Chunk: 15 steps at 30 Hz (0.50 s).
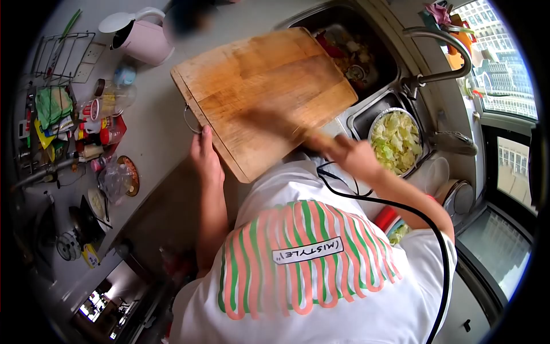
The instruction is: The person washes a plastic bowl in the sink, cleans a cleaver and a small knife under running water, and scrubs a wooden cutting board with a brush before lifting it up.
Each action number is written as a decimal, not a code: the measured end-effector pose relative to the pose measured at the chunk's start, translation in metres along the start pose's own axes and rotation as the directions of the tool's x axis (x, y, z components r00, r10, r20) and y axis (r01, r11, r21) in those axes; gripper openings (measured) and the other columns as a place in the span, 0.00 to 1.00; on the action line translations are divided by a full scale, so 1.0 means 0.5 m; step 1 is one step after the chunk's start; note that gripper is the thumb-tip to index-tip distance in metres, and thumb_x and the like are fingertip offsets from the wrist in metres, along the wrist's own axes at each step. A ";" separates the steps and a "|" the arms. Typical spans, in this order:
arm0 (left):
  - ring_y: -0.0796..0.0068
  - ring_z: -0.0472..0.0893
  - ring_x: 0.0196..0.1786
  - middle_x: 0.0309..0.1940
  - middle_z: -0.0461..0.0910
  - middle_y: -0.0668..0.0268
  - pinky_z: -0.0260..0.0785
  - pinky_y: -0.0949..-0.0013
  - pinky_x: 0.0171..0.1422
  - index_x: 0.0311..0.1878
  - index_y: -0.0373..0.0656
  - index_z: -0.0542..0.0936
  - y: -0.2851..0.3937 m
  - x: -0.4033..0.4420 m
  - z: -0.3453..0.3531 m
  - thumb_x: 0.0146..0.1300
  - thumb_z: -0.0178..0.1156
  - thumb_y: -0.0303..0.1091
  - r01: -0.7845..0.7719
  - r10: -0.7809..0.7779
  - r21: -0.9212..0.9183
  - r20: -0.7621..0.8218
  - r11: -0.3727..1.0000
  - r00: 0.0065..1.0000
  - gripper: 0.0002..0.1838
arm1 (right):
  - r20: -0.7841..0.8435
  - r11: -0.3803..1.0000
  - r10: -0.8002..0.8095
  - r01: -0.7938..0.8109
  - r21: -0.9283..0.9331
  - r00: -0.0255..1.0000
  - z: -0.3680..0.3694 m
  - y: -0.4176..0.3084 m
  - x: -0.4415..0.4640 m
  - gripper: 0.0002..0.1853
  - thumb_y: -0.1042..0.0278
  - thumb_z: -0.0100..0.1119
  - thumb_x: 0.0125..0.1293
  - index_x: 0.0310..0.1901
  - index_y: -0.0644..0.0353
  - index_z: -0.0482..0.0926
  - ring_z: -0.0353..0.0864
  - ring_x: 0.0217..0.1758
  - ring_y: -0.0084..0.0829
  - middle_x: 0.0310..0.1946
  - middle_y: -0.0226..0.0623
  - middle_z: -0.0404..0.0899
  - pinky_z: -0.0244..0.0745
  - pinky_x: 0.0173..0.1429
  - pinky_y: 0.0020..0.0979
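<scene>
The left hand (207,157) was closed on the left edge of the cutting board (258,74), thumb up near the metal ring (190,120) — a hold that probably steadied the board while the other arm worked. Its remaining fingers were largely hidden. The right hand (348,156), right of centre, was wrapped around a wooden-handled tool (321,142), whose far end blurred over the board; its kind could not be told.

The board filled the upper middle of the frame, slanted, its right side overlapping the sink (375,43) at upper right, where food scraps (352,54) lay; perhaps that kept mess near the basin. Whether it rested or was lifted was unclear.

Farther right, cut leaves (395,140) sat in a round container (373,123), likely to keep them together. At upper left, a pink kettle (146,43) stood on the surface (157,109) — well apart from the board.
</scene>
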<state>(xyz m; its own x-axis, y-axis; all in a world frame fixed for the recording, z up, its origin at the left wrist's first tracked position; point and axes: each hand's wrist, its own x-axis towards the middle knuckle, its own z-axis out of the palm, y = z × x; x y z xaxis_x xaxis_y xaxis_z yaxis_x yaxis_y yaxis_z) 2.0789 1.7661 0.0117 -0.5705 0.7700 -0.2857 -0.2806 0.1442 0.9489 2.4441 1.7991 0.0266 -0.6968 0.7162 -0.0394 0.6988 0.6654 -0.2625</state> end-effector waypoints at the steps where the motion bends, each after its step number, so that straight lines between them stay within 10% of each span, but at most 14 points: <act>1: 0.79 0.76 0.55 0.51 0.81 0.68 0.66 0.71 0.64 0.58 0.34 0.78 -0.002 0.001 -0.001 0.75 0.59 0.38 -0.017 0.017 0.007 0.005 1.000 1.000 0.18 | 0.045 0.987 0.154 -0.151 -0.060 0.987 0.070 0.085 -0.016 0.30 0.64 0.53 0.73 0.75 0.34 0.62 0.84 0.27 0.40 0.36 0.42 0.82 0.79 0.26 0.39; 3: 0.79 0.76 0.55 0.52 0.81 0.68 0.66 0.71 0.64 0.59 0.34 0.78 0.003 -0.002 0.006 0.76 0.58 0.38 -0.017 0.017 0.011 -0.003 1.000 1.000 0.18 | 0.265 0.752 0.659 -0.619 -0.226 0.704 0.072 0.260 0.014 0.31 0.66 0.50 0.73 0.76 0.33 0.60 0.86 0.30 0.44 0.36 0.46 0.83 0.79 0.27 0.44; 5: 0.78 0.76 0.55 0.53 0.81 0.68 0.66 0.71 0.64 0.59 0.33 0.78 0.004 0.003 0.011 0.76 0.58 0.39 -0.032 0.032 0.030 -0.002 0.999 0.999 0.19 | 0.171 0.730 0.682 -0.644 -0.232 0.711 -0.016 0.247 0.025 0.33 0.69 0.50 0.72 0.76 0.31 0.59 0.85 0.28 0.45 0.36 0.46 0.83 0.78 0.27 0.43; 9: 0.77 0.77 0.55 0.52 0.81 0.66 0.69 0.70 0.62 0.58 0.34 0.78 0.001 0.008 0.002 0.76 0.58 0.39 -0.030 0.030 0.070 -0.006 0.997 1.000 0.18 | -0.095 0.995 0.078 -0.083 -0.059 0.992 -0.063 0.024 -0.003 0.34 0.66 0.60 0.70 0.76 0.32 0.63 0.80 0.24 0.33 0.33 0.37 0.78 0.75 0.19 0.31; 11: 0.76 0.78 0.54 0.51 0.81 0.66 0.71 0.69 0.60 0.57 0.35 0.78 -0.002 0.009 0.010 0.76 0.58 0.39 -0.030 0.031 0.043 -0.020 0.999 0.999 0.17 | 0.107 0.989 -0.148 0.145 0.038 0.983 -0.088 -0.048 -0.012 0.29 0.60 0.55 0.74 0.75 0.38 0.65 0.82 0.25 0.35 0.35 0.37 0.79 0.78 0.22 0.35; 13: 0.75 0.79 0.54 0.52 0.81 0.65 0.71 0.69 0.61 0.57 0.35 0.77 -0.005 0.007 0.008 0.76 0.58 0.40 -0.033 0.034 0.020 -0.018 0.999 0.999 0.18 | 0.330 0.900 0.431 -0.424 -0.097 0.840 0.123 0.088 -0.065 0.27 0.60 0.49 0.76 0.75 0.39 0.62 0.84 0.26 0.41 0.40 0.43 0.82 0.79 0.23 0.40; 15: 0.75 0.78 0.56 0.54 0.80 0.65 0.69 0.69 0.63 0.60 0.34 0.76 -0.009 0.001 0.001 0.77 0.56 0.40 -0.042 0.042 0.039 0.003 0.998 0.999 0.19 | 0.345 0.691 0.723 -0.632 -0.352 0.598 0.067 0.249 -0.016 0.28 0.63 0.45 0.76 0.76 0.40 0.60 0.87 0.32 0.44 0.44 0.49 0.83 0.80 0.26 0.42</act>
<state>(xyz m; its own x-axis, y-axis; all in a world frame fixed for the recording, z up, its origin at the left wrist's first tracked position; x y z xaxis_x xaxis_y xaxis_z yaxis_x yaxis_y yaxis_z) 2.0806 1.7662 0.0073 -0.5792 0.7774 -0.2453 -0.2262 0.1358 0.9646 2.5314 1.8693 -0.0381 0.0324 0.8371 -0.5461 0.9798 0.0814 0.1828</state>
